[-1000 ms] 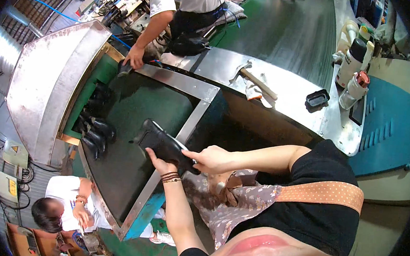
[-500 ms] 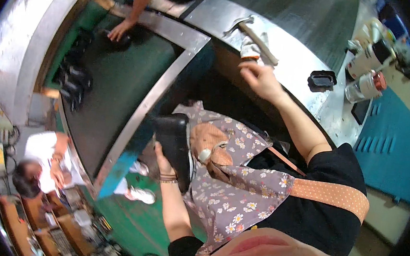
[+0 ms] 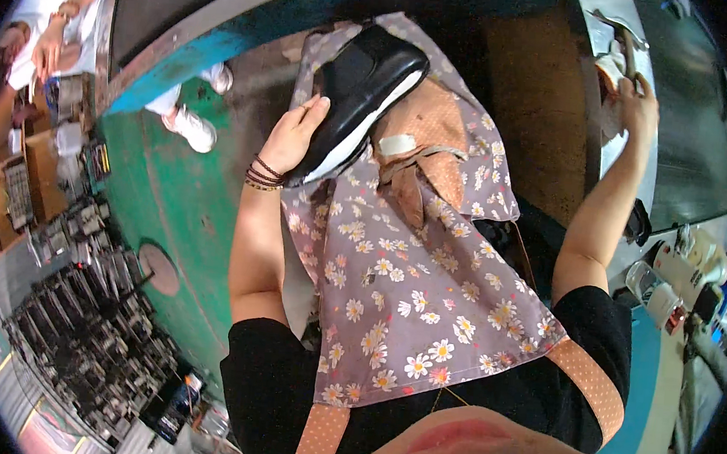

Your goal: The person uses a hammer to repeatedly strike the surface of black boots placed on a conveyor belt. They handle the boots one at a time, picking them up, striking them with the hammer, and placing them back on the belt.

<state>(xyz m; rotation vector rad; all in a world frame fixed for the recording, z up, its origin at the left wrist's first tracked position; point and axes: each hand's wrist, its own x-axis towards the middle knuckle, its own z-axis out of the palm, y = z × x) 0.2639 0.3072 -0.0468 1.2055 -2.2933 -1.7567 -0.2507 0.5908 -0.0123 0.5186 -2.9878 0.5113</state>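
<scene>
My left hand (image 3: 295, 136) grips a black shoe (image 3: 358, 73) with a white sole by its lower end, thumb on the upper and fingers hidden beneath. The shoe lies tilted over my lap, on a grey flowered apron (image 3: 427, 292) with an orange dotted pocket (image 3: 431, 121). Far to the right, my right hand (image 3: 640, 112) closes around the handle of a hammer (image 3: 624, 41) on the metal ledge. The hammer's head still lies on the ledge. A whitish cloth or glove (image 3: 608, 71) is bunched beside the handle, partly covered by my hand.
A metal-edged bench (image 3: 253, 5) crosses ahead. At the right ledge stand a dark tray (image 3: 638, 223) and a clear bottle with a reddish cap (image 3: 655, 293). Another person's arm (image 3: 51, 40) shows at upper left, above boxes. Many dark metal parts (image 3: 101, 309) fill the lower left.
The view has swung left. My right hand has gone from beside the cloth onto the hammer's handle. The shoe, still in my left hand, now shows its side and white sole.
</scene>
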